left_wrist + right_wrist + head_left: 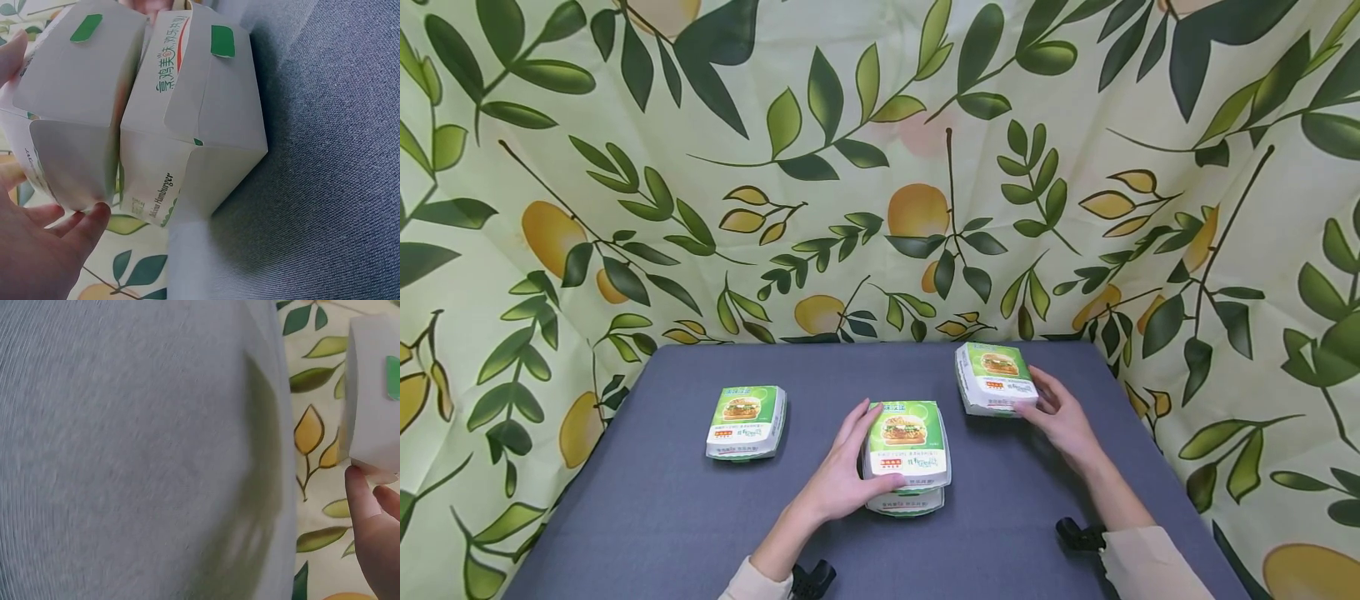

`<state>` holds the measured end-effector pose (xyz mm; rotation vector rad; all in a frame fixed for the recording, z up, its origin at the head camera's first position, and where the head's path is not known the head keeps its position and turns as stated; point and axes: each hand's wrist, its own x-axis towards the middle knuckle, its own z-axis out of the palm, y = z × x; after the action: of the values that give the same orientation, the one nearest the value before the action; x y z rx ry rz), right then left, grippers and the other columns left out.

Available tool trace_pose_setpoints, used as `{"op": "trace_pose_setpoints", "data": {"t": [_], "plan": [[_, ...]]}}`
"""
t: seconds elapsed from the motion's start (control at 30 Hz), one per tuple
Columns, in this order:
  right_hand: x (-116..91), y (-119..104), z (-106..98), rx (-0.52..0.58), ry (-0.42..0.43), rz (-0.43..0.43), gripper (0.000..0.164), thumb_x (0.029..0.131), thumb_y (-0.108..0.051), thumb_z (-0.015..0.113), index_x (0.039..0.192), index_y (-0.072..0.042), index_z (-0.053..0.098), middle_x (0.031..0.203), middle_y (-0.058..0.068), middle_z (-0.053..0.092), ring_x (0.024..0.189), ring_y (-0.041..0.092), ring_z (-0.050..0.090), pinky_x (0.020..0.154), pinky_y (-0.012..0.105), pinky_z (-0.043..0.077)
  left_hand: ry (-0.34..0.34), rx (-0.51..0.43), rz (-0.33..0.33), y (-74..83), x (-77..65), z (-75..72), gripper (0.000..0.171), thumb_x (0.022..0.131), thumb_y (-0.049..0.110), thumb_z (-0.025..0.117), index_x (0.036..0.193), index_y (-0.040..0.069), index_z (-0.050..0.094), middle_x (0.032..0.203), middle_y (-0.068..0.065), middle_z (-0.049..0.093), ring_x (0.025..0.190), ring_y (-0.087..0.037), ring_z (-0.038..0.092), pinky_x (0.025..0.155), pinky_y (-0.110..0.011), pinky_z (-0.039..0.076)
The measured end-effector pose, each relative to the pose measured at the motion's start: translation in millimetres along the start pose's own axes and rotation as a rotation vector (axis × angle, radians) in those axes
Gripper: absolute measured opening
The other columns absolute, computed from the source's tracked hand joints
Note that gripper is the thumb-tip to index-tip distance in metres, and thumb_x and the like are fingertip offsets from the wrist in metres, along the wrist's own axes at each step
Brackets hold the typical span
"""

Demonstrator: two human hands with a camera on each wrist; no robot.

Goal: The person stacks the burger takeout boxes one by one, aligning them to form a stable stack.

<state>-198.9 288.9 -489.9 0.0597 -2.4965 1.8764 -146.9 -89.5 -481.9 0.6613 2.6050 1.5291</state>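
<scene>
In the head view I count four hamburger boxes on or above the table. The upper box is over the lower box, midway between the table's left and right edges. My left hand has hold of the upper one, thumb at its near side and fingers at its left, spread about as wide as the box. Toward the far right corner, my right hand grips the right box by its right side and near corner, thumb and fingers parted around it. The left box sits on its own, nearer the left edge, with neither hand on it.

In the left wrist view I see the upper box lined up closely with the lower one, a narrow gap showing along part of the seam. My fingers curl against its side; whether it bears its full weight on the box below, I cannot tell.

In the right wrist view only part of the right box shows, against the patterned backdrop and apart from the tablecloth, so I take it to be lifted. A fingertip touches its lower corner; the rest of the grip is cut off.

I judge the stacking to be partway: two boxes are together, though the upper one is not yet released, while the left and right boxes remain unstacked.
</scene>
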Motion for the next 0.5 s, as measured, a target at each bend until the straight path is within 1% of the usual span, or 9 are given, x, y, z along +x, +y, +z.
{"op": "trace_pose_setpoints", "data": {"t": [0.1, 0.2, 0.33, 0.43, 0.5], "plan": [[-4, -1, 10, 0.059, -0.015, -0.005, 0.079, 0.098, -0.018, 0.07, 0.16, -0.002, 0.024, 0.163, 0.024, 0.024, 0.144, 0.045, 0.032, 0.089, 0.008, 0.043, 0.001, -0.004, -0.005, -0.3, 0.1, 0.2, 0.098, 0.079, 0.047, 0.084, 0.16, 0.031, 0.031, 0.169, -0.001, 0.013, 0.151, -0.033, 0.021, 0.114, -0.063, 0.026], [-8, 3, 21, 0.094, -0.06, 0.009, 0.076, 0.099, -0.015, 0.069, 0.159, 0.0, 0.025, 0.163, 0.026, 0.025, 0.143, 0.045, 0.034, 0.09, 0.011, 0.045, 0.006, -0.002, -0.005, -1.2, 0.0, 0.5, 0.098, 0.079, 0.047, 0.084, 0.16, 0.031, 0.031, 0.169, -0.003, 0.013, 0.151, -0.035, 0.022, 0.113, -0.064, 0.027], [-13, 12, 32, 0.058, -0.097, 0.021, 0.075, 0.097, -0.014, 0.071, 0.157, 0.002, 0.029, 0.162, 0.027, 0.026, 0.143, 0.045, 0.037, 0.091, 0.012, 0.046, 0.002, 0.004, -0.002, -0.9, 0.0, 0.8, 0.098, 0.079, 0.047, 0.084, 0.16, 0.029, 0.032, 0.169, -0.004, 0.013, 0.15, -0.035, 0.022, 0.113, -0.063, 0.027], [-14, 17, 35, 0.024, -0.101, 0.019, 0.075, 0.096, -0.015, 0.073, 0.156, 0.002, 0.031, 0.16, 0.027, 0.029, 0.142, 0.046, 0.038, 0.091, 0.013, 0.045, -0.001, 0.005, -0.003, 0.1, 0.4, 1.0, 0.099, 0.079, 0.047, 0.084, 0.16, 0.028, 0.032, 0.169, -0.002, 0.013, 0.151, -0.034, 0.021, 0.115, -0.062, 0.026], [-14, 19, 36, -0.008, -0.1, 0.02, 0.077, 0.095, -0.018, 0.074, 0.156, 0.001, 0.032, 0.16, 0.026, 0.031, 0.141, 0.045, 0.039, 0.093, 0.016, 0.046, 0.003, 0.001, 0.0, -0.4, 0.5, 1.2, 0.099, 0.079, 0.046, 0.084, 0.16, 0.028, 0.032, 0.168, -0.002, 0.013, 0.151, -0.034, 0.022, 0.115, -0.062, 0.026]]}}
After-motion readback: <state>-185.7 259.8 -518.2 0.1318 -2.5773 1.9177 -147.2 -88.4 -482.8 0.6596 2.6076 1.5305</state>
